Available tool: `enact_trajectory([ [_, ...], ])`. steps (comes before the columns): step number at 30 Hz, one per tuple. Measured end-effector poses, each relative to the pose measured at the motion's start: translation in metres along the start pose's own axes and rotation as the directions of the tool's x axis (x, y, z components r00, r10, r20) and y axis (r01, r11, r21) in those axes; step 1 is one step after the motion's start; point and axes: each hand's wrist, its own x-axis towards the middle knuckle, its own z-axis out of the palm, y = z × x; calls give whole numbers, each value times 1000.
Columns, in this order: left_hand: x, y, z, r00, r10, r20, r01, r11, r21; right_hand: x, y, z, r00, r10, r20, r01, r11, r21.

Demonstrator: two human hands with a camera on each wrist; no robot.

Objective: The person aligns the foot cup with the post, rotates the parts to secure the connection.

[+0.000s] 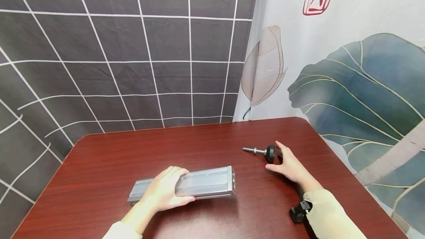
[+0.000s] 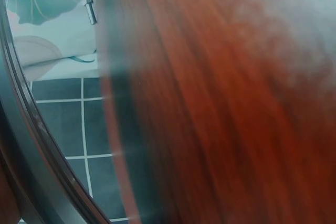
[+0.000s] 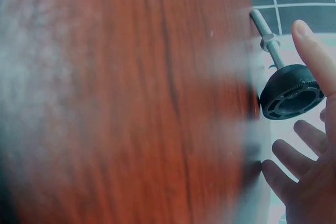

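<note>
A length of silver aluminium profile (image 1: 209, 182) lies across the table's front, its holed end facing right. My left hand (image 1: 165, 189) grips it from above, fingers over the far side and thumb along the near side. In the left wrist view the profile (image 2: 39, 129) fills the left edge. To the right lies a levelling foot (image 1: 270, 153) with a black round base, threaded stud and nut; its stud points left. My right hand (image 1: 291, 165) is beside the base, thumb and fingers spread apart. The right wrist view shows the foot's hollow underside (image 3: 294, 100) facing those fingers, without a grip on it.
The reddish-brown wooden table (image 1: 109, 158) has rounded back corners. Behind it hang a dark grid-patterned curtain (image 1: 166, 40) and a white curtain with leaf prints (image 1: 285, 6). A small black device (image 1: 300, 211) is at the right wrist.
</note>
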Motion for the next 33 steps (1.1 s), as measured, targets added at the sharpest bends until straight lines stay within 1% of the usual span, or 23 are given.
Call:
enact_trajectory([
  [6,0,4,-3,1000,9,4,-9,1000,8,3,4,0,1000,-24,0,24,1000,1],
  [11,-2,7,-5,1000,13,10,-13,1000,10,5,6,-1,1000,-7,12,7,1000,-8],
  [17,-5,8,-5,1000,-6,4,6,1000,5,8,7,0,1000,-15,15,15,1000,-5],
  [22,-6,9,-5,1000,-13,6,13,1000,-3,9,10,1,1000,-3,12,3,1000,-5],
  [33,-6,14,-8,1000,-3,-22,3,1000,-3,12,13,1,1000,2,16,-2,1000,5],
])
